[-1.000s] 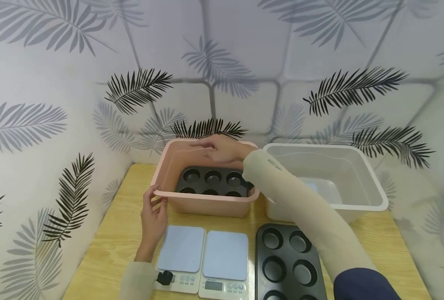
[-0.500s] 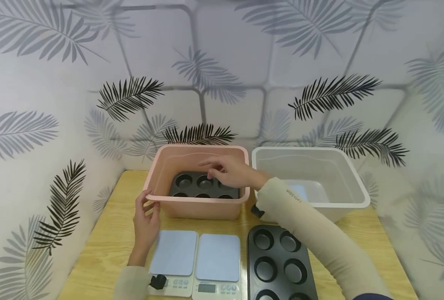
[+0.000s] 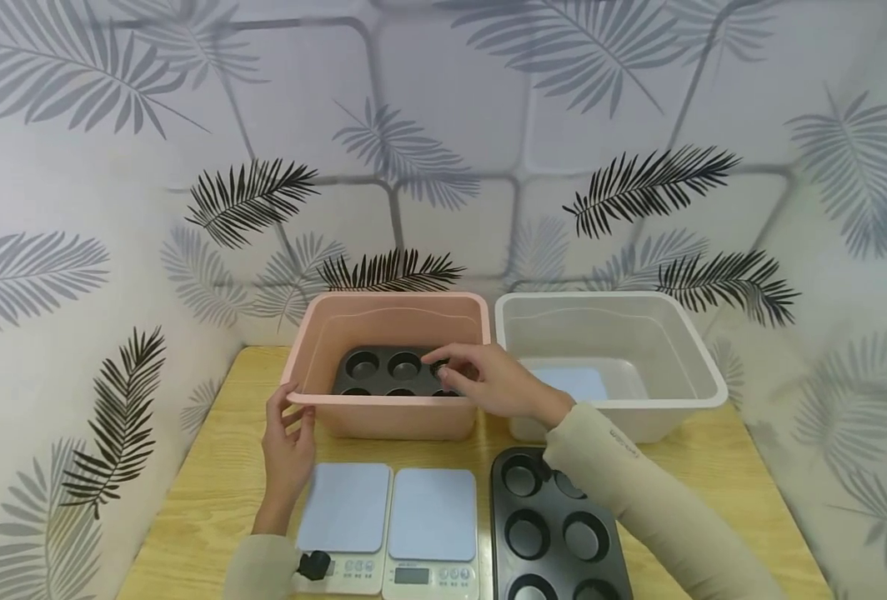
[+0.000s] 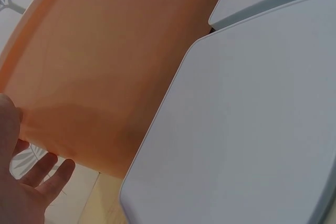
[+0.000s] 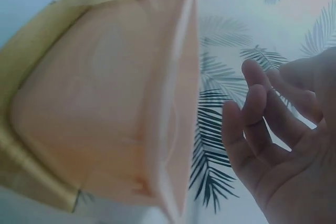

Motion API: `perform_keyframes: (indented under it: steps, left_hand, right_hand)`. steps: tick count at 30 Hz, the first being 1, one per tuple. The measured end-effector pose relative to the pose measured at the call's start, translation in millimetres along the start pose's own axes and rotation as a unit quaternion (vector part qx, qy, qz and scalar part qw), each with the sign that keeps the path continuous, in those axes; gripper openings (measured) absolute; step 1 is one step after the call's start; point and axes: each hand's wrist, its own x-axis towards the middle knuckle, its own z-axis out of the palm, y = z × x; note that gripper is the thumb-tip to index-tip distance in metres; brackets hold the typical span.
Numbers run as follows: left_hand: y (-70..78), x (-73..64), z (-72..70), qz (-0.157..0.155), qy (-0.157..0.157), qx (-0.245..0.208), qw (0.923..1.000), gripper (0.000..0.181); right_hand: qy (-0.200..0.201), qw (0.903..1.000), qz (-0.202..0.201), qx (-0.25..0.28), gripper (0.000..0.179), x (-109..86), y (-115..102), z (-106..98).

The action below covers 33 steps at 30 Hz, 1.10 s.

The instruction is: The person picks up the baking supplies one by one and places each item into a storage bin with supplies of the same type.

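A pink plastic bin [image 3: 398, 417] stands on the table with a dark muffin tin [image 3: 383, 367] lying inside it. At the bin's front left corner, my left hand [image 3: 288, 450] grips the rim with thumb and fingers. In the left wrist view, the fingertips [image 4: 62, 177] touch the bin's wall [image 4: 100, 77]. My right hand [image 3: 492, 379] hovers over the bin's right front edge, its fingers loosely bent. Nothing shows between those fingers [image 5: 255, 103] in the right wrist view, where the hand is apart from the bin.
Two white kitchen scales [image 3: 343, 508] lie side by side in front of the pink bin. A second dark muffin tin [image 3: 556, 533] lies to their right. Behind it stands a white bin [image 3: 676, 406] with a light blue flat item [image 3: 574, 383] inside.
My right hand has drawn back from over the pink bin's far side toward its right front edge. The head view has shifted slightly. My left hand stays on the rim.
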Motion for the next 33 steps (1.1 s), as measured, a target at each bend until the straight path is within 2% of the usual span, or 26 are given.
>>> perform_keyframes:
  steps: [5,14,22,33]
  left_hand:
    - [1.0,-0.4,1.1,0.003,0.000,0.003,1.0000,0.051]
    - [2.4,-1.7,2.6,0.000,-0.003,0.005,1.0000,0.051]
    - [-0.1,0.9,3.7,-0.003,-0.001,0.020,0.9998,0.051]
    - [0.8,-1.4,1.5,-0.009,0.002,0.023,0.9997,0.050]
  right_hand:
    - [0.004,0.9999,-0.009,-0.011,0.032,-23.5,9.6,11.2]
    - [0.019,0.9991,0.017,0.034,0.028,-57.6,15.5,22.5]
    - [0.043,0.9980,0.020,0.041,0.026,-82.5,24.9,29.4]
    - [0.067,0.9934,0.030,0.088,0.022,-109.4,44.9,48.7]
